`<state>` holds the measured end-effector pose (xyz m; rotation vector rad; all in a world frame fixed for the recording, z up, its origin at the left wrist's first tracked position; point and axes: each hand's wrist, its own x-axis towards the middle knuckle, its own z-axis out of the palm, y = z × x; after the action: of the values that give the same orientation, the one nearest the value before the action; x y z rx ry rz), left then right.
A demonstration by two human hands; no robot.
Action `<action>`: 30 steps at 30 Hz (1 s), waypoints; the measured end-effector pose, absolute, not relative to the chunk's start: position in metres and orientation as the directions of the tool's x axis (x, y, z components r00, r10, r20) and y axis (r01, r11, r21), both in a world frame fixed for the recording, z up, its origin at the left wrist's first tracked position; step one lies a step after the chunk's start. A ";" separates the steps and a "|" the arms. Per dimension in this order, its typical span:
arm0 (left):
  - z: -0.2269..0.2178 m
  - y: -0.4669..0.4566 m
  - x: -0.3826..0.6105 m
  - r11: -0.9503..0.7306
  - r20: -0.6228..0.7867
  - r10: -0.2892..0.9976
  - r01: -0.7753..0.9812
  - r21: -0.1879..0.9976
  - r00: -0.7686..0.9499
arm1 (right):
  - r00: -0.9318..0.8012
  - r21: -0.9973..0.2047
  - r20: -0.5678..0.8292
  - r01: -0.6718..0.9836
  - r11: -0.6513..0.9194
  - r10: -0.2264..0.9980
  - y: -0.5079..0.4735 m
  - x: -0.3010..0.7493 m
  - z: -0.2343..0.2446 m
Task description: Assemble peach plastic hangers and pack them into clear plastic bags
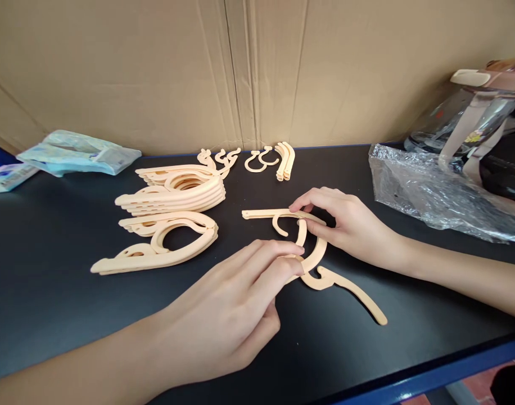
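Observation:
Just right of the table's middle lies a cream plastic folding clothes hanger (pixel 320 247), with its arms, curved inner parts and hook spread about. My right hand (pixel 342 222) grips its upper side, thumb and fingers closed around the bend. From the front left, my left hand (pixel 240 306) has its fingers curled onto the lower arm; the fingertips partly hide the plastic there. A loose-looking curved arm (pixel 358 295) with a hooked end sticks out to the lower right of the hanger. Whether it is joined under the fingers, I cannot tell.
Folded hangers (pixel 173 194) are stacked on the left. Behind lie loose hooks (pixel 260 160) and short curved arms (pixel 285 160). A blue tissue packet (pixel 78 154) is at far left. Clear plastic wrap (pixel 434 191) and a transparent bottle (pixel 460 118) sit right, cardboard (pixel 135 73) behind.

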<state>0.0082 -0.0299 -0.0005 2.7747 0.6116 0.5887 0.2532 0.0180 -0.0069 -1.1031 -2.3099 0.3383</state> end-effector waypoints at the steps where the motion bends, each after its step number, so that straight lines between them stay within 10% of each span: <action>1: -0.001 -0.030 0.008 -0.885 0.330 0.444 0.352 0.303 0.833 | -0.503 -0.466 0.368 0.628 0.623 0.782 0.018 0.253 -0.007; 18: -0.001 -0.028 0.012 -0.892 0.383 0.436 0.337 0.300 0.814 | -0.425 -0.908 0.194 0.263 0.325 0.884 0.028 0.257 -0.003; 30: -0.003 -0.029 0.008 -0.872 0.392 0.485 0.403 0.276 0.782 | -0.324 -0.952 0.142 0.215 0.220 0.935 0.026 0.253 -0.002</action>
<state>0.0083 -0.0293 -0.0030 2.7961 0.7035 0.6874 0.2533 0.0263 -0.0018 -1.0821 -1.7088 1.1571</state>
